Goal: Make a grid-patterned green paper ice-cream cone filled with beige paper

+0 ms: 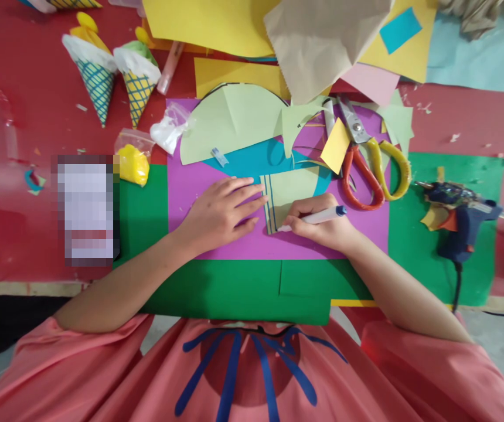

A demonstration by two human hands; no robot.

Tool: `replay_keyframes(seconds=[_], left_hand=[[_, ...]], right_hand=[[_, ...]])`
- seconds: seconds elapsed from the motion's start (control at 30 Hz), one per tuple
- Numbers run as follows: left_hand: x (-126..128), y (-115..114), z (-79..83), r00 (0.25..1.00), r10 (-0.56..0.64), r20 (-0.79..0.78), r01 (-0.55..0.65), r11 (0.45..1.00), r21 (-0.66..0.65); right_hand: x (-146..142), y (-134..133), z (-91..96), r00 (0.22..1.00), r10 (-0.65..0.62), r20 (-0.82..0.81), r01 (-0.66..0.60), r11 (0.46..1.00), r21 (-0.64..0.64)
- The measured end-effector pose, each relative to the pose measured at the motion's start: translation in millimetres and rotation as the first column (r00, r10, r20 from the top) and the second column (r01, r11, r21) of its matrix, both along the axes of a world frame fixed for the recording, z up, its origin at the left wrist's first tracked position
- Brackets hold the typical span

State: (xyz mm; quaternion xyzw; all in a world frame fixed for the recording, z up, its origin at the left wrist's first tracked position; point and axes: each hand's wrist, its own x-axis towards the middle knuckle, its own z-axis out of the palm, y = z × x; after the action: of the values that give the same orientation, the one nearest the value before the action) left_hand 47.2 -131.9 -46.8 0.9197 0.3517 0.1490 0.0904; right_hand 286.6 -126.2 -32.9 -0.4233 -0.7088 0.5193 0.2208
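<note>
My right hand (320, 223) is closed around a white marker (324, 215) with a blue end, its tip at the lower edge of a pale green paper piece (298, 187). Dark parallel lines run down the left part of that piece. Flat, with fingers spread, my left hand (230, 211) rests so that its fingertips touch or nearly touch the piece's left edge. Beneath both hands lies a purple sheet (217, 249). A larger pale green paper with a curved, dark-outlined edge (234, 120) lies beyond, partly over a blue paper (252, 158).
Scissors with red and yellow handles (366, 158) lie right of centre. A glue gun (463, 220) is on the green sheet (423, 281) at right. Left are a blurred-out phone (87, 211), a bag of yellow clay (133, 164) and two paper cones (96, 79). Brown paper (322, 47) lies at the back.
</note>
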Motion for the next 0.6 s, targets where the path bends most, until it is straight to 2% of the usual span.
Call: replay_keyframes(seconds=[0.33, 0.6], left_hand=[[-0.2, -0.8, 1.5, 1.000, 0.020, -0.023, -0.021, 0.999, -0.047], [0.0, 0.1, -0.6, 1.000, -0.001, 0.005, 0.000, 1.000, 0.019]], right_hand=[[0.6, 0.9, -1.1, 0.999, 0.031, -0.026, -0.031, 1.000, -0.005], [1.9, 1.7, -0.6, 0.999, 0.033, -0.020, -0.034, 0.998, -0.052]])
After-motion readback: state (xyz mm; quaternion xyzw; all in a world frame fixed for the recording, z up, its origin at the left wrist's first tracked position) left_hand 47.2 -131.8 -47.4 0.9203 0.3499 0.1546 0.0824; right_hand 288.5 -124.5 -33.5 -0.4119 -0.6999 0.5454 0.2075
